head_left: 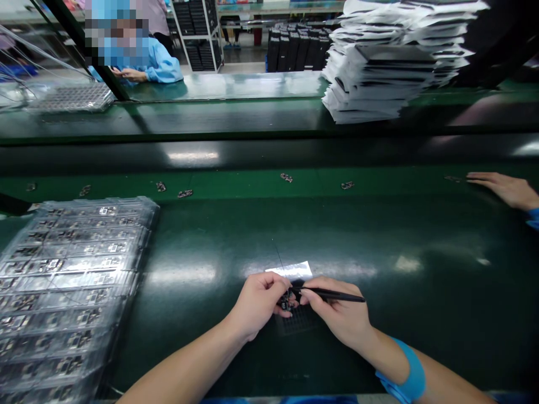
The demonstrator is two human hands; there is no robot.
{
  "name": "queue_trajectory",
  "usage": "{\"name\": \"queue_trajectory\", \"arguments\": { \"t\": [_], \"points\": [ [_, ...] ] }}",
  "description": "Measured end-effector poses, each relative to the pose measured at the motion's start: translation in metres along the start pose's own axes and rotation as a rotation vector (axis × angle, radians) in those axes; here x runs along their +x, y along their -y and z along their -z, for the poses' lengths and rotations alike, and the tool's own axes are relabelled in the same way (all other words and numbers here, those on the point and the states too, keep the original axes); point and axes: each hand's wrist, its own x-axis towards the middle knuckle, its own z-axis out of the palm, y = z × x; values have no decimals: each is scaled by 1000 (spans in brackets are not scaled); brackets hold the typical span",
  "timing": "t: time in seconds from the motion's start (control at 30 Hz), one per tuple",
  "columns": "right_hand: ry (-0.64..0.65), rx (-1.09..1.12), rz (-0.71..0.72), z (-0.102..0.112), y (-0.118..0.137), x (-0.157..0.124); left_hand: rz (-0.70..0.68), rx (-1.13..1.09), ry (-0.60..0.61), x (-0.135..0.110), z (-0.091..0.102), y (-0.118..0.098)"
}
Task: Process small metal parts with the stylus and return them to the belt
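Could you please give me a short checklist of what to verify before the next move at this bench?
1. Small circuit board held in the left hand: ok, pinched in the fingers.
2. Black tweezers in the right hand: ok, firmly held.
3. Tweezer tips on the board: cannot tell, fingers hide them.
4. Blue wristband on the right wrist: ok, worn; any grounding cord cannot be told.
5. Stacked clear trays: ok, apart from both hands.
6. Co-worker's hand: ok, apart from this person's hands.
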Motion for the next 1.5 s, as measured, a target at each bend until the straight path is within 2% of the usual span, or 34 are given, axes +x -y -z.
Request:
{"name": "queue_trajectory", "arguments": {
  "t": [0.2,0.37,0.47,0.53,0.67,0.77,0.9,1.17,1.3,1.5],
  "points": [
    [-5,-21,6,-1,1,0,-11,6,5,-1,-1,-2],
    [-74,-51,1,1,-3,-1,-4,7,4,0,-1,-1],
    [-33,-39,13,1,-5,0,0,11,4,0,-1,-1],
    [64,-41,-54,0,-5,0,-3,16,9,-1,-1,0],
    [238,-6,-298,-5,-3,2,-31,41,34,-3,-1,1],
    [271,129,-446,-8,-4,4,-46,34,99,-4,0,0],
    [322,386,-517,-6,-8,7,-70,-4,209,-6,1,-3],
    [360,502,-528,2,-5,10,-121,2,381,-13,5,-11],
    [331,489,-496,5,-5,10,-117,36,427,-13,7,-13],
    [218,613,-339,7,-19,1,-150,45,353,-15,5,-14]
  ]
}}
